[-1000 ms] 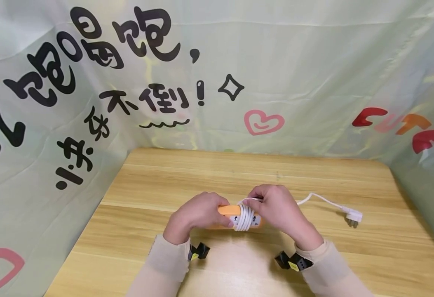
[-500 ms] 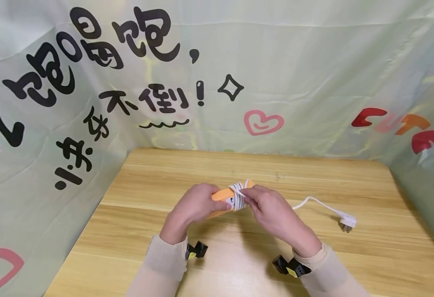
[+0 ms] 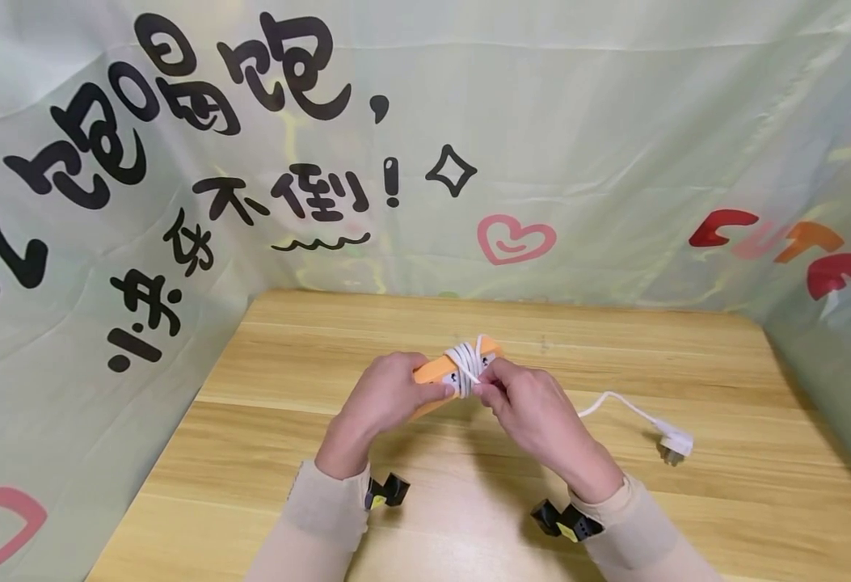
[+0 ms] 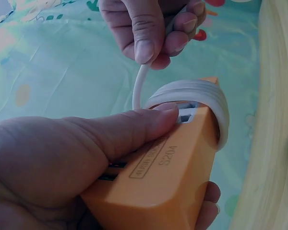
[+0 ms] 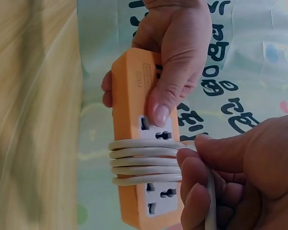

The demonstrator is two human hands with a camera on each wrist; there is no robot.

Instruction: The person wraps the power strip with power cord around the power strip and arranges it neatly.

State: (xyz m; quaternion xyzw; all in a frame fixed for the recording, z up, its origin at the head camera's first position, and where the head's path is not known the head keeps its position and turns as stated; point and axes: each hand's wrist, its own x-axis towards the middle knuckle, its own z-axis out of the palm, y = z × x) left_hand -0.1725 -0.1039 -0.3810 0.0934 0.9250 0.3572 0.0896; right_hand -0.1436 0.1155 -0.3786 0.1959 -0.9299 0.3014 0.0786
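At 5 o'clock in my head view, I see the orange power strip (image 3: 436, 369) newly raised, its far end tipped towards 2 o'clock, the left hand (image 3: 385, 396) gripping it, the right hand (image 3: 534, 404) pinching the white cord (image 4: 139, 86), so winding seems under way.

- A wooden tabletop (image 3: 338, 335) is spreading across the lower part of the head view, showing light brown grain running mostly side to side and rounding off at its far right corner.
- A white plug (image 3: 677, 441) is resting toward the right, its prongs showing on the near side.
- A white cord (image 3: 617, 395) is bending leftward from the plug, its contact with the wood remaining unclear.
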